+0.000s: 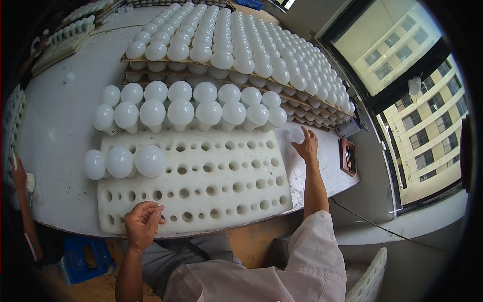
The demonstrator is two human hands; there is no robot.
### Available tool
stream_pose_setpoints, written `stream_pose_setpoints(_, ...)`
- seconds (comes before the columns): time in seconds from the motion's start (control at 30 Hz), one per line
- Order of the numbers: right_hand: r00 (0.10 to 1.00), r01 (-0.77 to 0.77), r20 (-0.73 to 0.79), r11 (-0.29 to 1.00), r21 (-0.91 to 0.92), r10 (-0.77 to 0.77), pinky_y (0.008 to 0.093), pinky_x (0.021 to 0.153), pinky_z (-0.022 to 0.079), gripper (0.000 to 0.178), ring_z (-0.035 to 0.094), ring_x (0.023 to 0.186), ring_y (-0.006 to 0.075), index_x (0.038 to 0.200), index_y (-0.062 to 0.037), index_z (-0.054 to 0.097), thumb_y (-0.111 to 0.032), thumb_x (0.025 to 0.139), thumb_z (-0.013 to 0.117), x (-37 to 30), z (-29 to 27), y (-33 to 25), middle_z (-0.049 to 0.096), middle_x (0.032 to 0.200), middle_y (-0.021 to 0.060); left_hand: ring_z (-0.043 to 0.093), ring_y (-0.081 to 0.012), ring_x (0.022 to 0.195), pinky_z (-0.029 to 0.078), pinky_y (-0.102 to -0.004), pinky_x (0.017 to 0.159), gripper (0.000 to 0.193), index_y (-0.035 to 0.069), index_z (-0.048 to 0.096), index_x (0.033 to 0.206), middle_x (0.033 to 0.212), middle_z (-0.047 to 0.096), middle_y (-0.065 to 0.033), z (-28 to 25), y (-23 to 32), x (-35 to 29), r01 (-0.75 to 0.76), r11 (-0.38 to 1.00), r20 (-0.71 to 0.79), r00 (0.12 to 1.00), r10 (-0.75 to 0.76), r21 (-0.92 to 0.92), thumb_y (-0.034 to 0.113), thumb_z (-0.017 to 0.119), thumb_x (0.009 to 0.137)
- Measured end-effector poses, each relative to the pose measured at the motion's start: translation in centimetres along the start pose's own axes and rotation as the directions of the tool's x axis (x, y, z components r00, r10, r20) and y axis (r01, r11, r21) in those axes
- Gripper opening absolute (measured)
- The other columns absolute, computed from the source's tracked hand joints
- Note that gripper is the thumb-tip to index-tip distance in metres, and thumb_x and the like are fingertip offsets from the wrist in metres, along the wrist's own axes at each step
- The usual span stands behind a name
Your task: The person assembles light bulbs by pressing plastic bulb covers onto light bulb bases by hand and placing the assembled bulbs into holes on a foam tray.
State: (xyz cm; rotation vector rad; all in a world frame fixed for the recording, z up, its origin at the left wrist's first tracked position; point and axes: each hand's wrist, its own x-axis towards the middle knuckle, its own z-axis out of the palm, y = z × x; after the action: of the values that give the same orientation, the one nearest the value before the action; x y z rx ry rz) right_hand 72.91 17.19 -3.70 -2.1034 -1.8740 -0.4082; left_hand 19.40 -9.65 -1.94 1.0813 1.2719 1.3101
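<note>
A translucent round piece (295, 134) is seen beside the spread right hand (307, 146); the curled left hand's (143, 224) grip cannot be told.

Lit fairly brightly, apparently by daylight through the window (390, 50) at right. Softly shaded on the undersides of the bulbs (151, 162), darker inside the holes of the foam (234, 197). Faintly glossy on the table (58, 176), dimmer beneath it. Readable in the middle, softer toward the rim. Bent strongly at the edges, fading to black in the corners.
</note>
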Motion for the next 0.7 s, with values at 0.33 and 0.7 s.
stream_pose_setpoints(0.33,0.998,-0.011,0.068,0.998,0.068,0.006,0.0427,0.088,0.048,0.026,0.058,0.106,0.0324,0.101,-0.0136,0.067,-0.016,0.076,0.070,-0.6,2.6,2.8,0.061,0.113,0.0120,0.065,-0.0123,0.066,0.050,-0.0216,0.051,0.019,-0.007,0.057,0.105,0.095,0.069,-0.0173,1.1,0.2,0.2,0.002,0.997,-0.021,1.000,-0.001,0.073,0.003,0.058,0.089)
stream_pose_setpoints(0.7,0.784,0.575,-0.384,0.804,0.152,-0.488,0.0510,0.099,0.038,0.044,0.056,0.101,0.0274,0.097,-0.0187,0.064,-0.003,0.058,0.074,-7.8,-10.8,-11.9,0.058,0.107,0.0073,0.065,-0.0117,0.068,0.052,-0.0224,0.056,0.019,-0.007,0.058,0.105,0.093,0.069,-0.0149,0.6,0.3,0.3,0.006,0.999,-0.021,1.000,-0.005,0.051,0.004,0.058,0.090)
